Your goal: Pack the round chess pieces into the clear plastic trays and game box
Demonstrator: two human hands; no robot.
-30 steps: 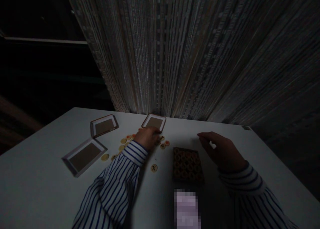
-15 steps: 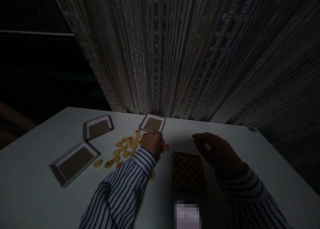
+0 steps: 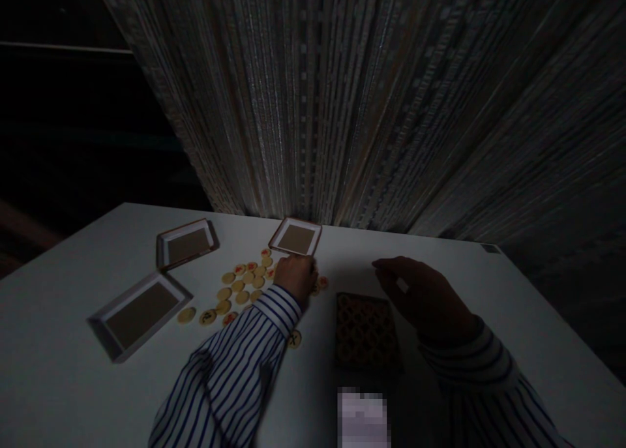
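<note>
My left hand (image 3: 296,278) is closed, knuckles up, at the right side of a spread of round wooden Chinese chess pieces (image 3: 242,297). Its fingertips are hidden, so whether a piece is in them does not show. Some pieces have red or black characters; others look blank. One with a black mark (image 3: 294,339) lies by my left cuff. My right hand (image 3: 430,301) hovers at the right, thumb and fingers pinched together; anything between the tips is too dark to see. Left of it stands a dark box (image 3: 368,332) with rows of pieces inside.
Three shallow box parts lie on the white table (image 3: 489,357): one at the front left (image 3: 117,351), one behind it (image 3: 212,235) and one at the back (image 3: 316,240). A string curtain (image 3: 293,109) hangs behind the table. A small flat label (image 3: 489,248) is at the far right corner.
The view has shifted slightly, moving everything a little left and up in the picture. Both hands keep nearly the same pose and place over the table.
</note>
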